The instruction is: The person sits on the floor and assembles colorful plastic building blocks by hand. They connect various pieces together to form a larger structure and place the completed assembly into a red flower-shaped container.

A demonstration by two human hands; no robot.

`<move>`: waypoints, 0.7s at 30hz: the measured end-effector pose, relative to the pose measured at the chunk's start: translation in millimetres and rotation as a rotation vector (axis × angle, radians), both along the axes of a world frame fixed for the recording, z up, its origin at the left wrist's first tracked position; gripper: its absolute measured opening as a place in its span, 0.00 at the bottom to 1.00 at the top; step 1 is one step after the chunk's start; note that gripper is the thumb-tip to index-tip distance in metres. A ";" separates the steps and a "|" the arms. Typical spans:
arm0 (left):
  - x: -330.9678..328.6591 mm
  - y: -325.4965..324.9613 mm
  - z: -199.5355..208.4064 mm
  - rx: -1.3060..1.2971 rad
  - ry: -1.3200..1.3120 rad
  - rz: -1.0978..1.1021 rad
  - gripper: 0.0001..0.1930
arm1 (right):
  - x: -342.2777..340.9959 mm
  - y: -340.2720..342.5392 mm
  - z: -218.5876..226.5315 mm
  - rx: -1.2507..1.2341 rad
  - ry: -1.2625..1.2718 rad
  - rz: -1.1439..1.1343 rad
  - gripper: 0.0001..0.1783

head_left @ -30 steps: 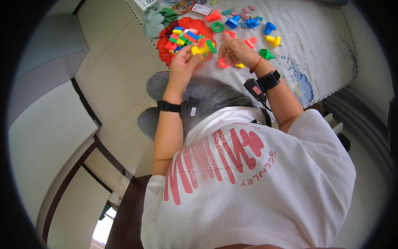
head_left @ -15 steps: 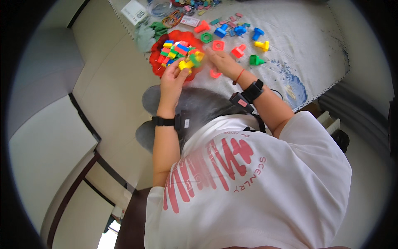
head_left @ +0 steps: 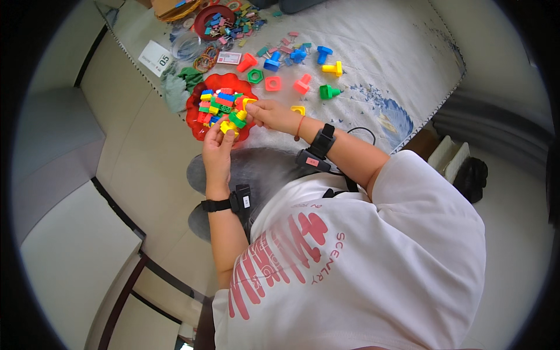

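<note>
A red scalloped bowl full of several small coloured building blocks sits on the pale cloth. My left hand is at the bowl's near rim, its fingertips pinching a yellow block. My right hand reaches in from the right and grips a green and yellow block piece right beside it. The two hands almost touch over the bowl's near right edge. Both wrists wear black bands.
Toy bolts and nuts lie beyond the bowl: a green bolt, yellow bolt, blue bolt, pink square nut, green hex nut. A second red bowl, a white card and a green rag lie at the far left.
My right hand has left the cloth beside the bowl and come to the bowl's rim. My left hand stays at the bowl with a yellow piece. My head has shifted the view.
</note>
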State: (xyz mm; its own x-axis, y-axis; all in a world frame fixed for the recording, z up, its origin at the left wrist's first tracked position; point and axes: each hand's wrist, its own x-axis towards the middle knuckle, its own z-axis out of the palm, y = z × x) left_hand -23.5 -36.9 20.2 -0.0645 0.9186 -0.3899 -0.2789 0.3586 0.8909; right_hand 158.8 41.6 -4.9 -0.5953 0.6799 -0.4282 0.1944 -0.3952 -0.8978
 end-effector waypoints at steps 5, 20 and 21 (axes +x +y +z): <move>1.3 -1.5 -2.5 -0.002 0.038 0.012 0.21 | 1.8 -2.4 6.8 0.025 -0.011 0.123 0.24; 2.7 -1.5 2.9 -0.037 0.042 0.030 0.20 | -5.4 -9.3 -10.9 -0.018 -0.025 0.034 0.29; 2.1 -1.1 2.1 -0.042 0.042 0.032 0.20 | -6.8 -10.4 -9.8 0.017 -0.018 -0.018 0.28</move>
